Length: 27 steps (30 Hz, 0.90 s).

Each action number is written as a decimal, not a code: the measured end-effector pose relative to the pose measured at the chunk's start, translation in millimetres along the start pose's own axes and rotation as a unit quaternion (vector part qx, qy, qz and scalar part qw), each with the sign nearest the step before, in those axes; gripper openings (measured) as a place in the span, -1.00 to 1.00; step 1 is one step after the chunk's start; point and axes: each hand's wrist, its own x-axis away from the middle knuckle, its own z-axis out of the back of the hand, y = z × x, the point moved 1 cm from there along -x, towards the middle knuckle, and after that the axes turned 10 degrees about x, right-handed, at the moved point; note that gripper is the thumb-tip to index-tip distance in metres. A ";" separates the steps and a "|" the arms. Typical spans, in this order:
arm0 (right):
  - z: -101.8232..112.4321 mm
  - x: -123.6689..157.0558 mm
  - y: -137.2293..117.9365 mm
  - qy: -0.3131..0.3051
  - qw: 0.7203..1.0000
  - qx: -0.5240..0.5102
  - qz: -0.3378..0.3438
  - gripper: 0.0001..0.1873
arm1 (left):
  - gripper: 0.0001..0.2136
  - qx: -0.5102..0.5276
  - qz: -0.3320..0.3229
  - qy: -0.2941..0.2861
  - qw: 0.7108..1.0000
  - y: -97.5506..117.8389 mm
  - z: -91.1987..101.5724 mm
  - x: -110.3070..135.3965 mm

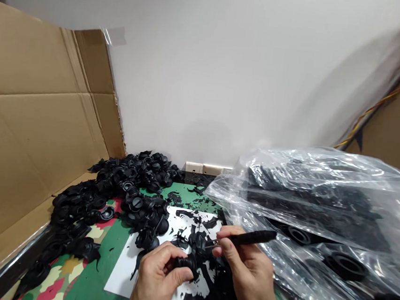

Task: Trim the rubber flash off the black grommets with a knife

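My left hand (159, 276) is closed around a black ribbed rubber part (186, 263), held above a white sheet (123, 270). My right hand (248, 270) grips a black-handled knife (248, 238); its tip points left toward the rubber part. Black rubber scraps (204, 282) lie scattered over the white sheet under both hands.
A heap of black rubber parts (118, 194) covers the green mat (91, 281) at left. A flattened cardboard box (29, 119) stands along the left. A clear plastic bag (321, 213) holding more black parts fills the right. A white wall (228, 77) is behind.
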 end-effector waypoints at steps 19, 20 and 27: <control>-2.4 8.1 -10.6 -0.064 0.992 -0.074 -0.075 -0.64 | -0.93 -0.002 -0.008 0.005 1.000 1.9 0.7 0.9; -1.9 7.5 -10.0 -0.075 0.992 -0.068 -0.073 -0.62 | -0.92 -0.005 -0.012 0.007 1.000 2.1 0.7 0.8; -7.4 11.1 2.0 -0.135 0.986 -0.001 -0.103 -0.71 | -0.91 -0.036 -0.051 0.015 0.998 -3.6 3.6 -1.0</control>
